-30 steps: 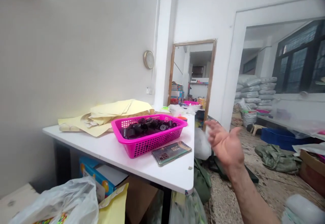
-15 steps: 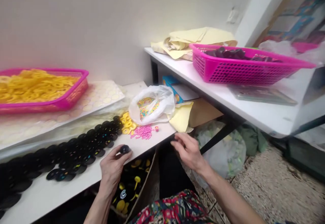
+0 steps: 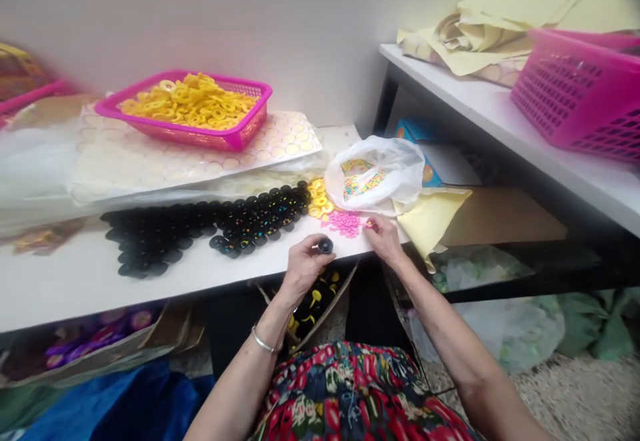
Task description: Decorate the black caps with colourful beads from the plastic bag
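My left hand (image 3: 306,266) is closed round a small black wheel (image 3: 325,246) at the front edge of the low white table (image 3: 60,284). My right hand (image 3: 383,238) pinches a small pink piece (image 3: 369,225) beside a heap of pink pieces (image 3: 344,222). Rows of black wheels (image 3: 210,224) lie across the table to the left. A little pile of yellow rings (image 3: 319,198) sits by the pink heap. A white plastic bag (image 3: 377,174) with coloured bits lies open just behind my right hand.
A pink basket (image 3: 250,118) of yellow rings rests on sticker sheets (image 3: 165,161) at the back. A higher white table (image 3: 505,124) at right carries another pink basket (image 3: 575,98) and yellow paper (image 3: 495,28). A box (image 3: 315,298) of black and yellow parts stands under the table.
The view has swung from the room down to the low table. My right hand has gone from the air to the pink pieces. My left hand keeps the black wheel.
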Available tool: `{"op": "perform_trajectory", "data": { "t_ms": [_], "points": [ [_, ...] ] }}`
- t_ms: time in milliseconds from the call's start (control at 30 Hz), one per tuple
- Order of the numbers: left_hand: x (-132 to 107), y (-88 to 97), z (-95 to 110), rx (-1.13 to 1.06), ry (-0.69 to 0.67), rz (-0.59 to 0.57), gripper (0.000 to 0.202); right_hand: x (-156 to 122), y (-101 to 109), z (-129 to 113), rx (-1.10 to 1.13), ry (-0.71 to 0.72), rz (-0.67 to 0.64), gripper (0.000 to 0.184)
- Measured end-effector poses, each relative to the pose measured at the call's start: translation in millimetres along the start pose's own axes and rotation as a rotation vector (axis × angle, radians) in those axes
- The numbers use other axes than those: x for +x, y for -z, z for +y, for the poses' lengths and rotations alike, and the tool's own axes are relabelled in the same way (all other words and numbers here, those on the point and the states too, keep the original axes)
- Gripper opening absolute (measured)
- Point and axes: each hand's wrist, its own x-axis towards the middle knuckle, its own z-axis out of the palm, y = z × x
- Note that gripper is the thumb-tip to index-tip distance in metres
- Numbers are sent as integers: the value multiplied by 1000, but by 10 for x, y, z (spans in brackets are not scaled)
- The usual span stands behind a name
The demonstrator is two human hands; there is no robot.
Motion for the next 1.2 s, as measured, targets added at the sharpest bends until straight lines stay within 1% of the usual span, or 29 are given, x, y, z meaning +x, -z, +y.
{"op": "perform_trajectory", "data": {
  "t_ms": [100, 167, 233, 333, 433, 533, 600, 667, 767, 867, 967, 1067, 1133, 1200],
  "points": [
    [4, -17, -20, 11, 8, -12, 38, -77, -6, -228, 178, -50, -138, 17],
    [7, -48, -34, 45, 9, -44, 37, -119, 1, -425, 215, -1, -226, 17],
    [13, -88, -54, 80, -5, -87, 34, -137, 28, -607, 178, 92, -279, 16],
    [29, -147, -87, 127, -63, -154, 28, -126, 101, -777, 21, 226, -332, 16],
    [50, -188, -109, 164, -115, -176, 28, -103, 168, -821, -191, 319, -343, 19],
    [66, -212, -120, 184, -134, -181, 29, -89, 200, -822, -373, 360, -366, 24],
    [74, -223, -128, 188, -138, -181, 29, -84, 209, -847, -495, 367, -385, 23],
    [82, -233, -132, 184, -139, -178, 28, -79, 212, -905, -635, 385, -405, 20],
    [96, -243, -123, 207, -139, -178, 28, -75, 205, -1031, -829, 457, -443, 19],
    [103, -248, -100, 244, -129, -183, 28, -74, 189, -1141, -926, 531, -474, 20],
    [95, -249, -86, 223, -117, -191, 28, -69, 185, -1173, -918, 543, -478, 21],
    [80, -251, -87, 157, -97, -174, 32, -55, 195, -1099, -829, 501, -447, 22],
    [73, -253, -91, 71, -58, -181, 36, -43, 197, -999, -666, 443, -420, 24],
    [65, -250, -90, -39, -7, -204, 36, -36, 181, -882, -377, 331, -397, 22]
  ]
}}
